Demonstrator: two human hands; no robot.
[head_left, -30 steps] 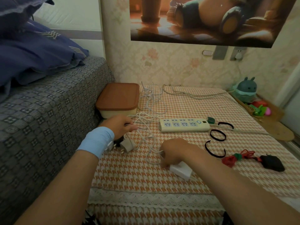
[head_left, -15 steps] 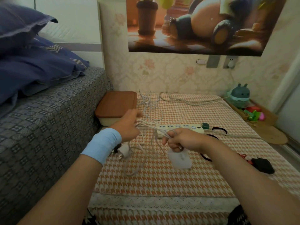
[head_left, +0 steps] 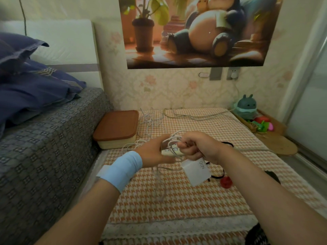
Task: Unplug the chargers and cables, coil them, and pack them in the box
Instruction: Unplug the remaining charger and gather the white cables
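My right hand (head_left: pixel 198 147) is raised above the mat with its fingers curled round loops of a thin white cable (head_left: pixel 170 145). A white charger block (head_left: pixel 195 171) hangs below that fist on the cable. My left hand (head_left: pixel 154 152), with a blue wristband, is against the same loops from the left, palm turned to them. A loose end of the cable dangles down toward the mat. The box (head_left: pixel 116 129), cream with a brown lid shut on it, stands at the back left beside the bed. The power strip is mostly hidden behind my hands.
A checked orange mat (head_left: pixel 177 200) covers the floor. More white cable (head_left: pixel 185 115) lies tangled near the wall. Black hair ties (head_left: pixel 218 175) and a red item (head_left: pixel 226 182) lie to the right. The bed (head_left: pixel 44 138) borders the left; toys (head_left: pixel 247 110) sit at the far right.
Both hands rose from the mat, lifting the white charger and its cable. The hands came together and the cable now forms loops in my right fist.
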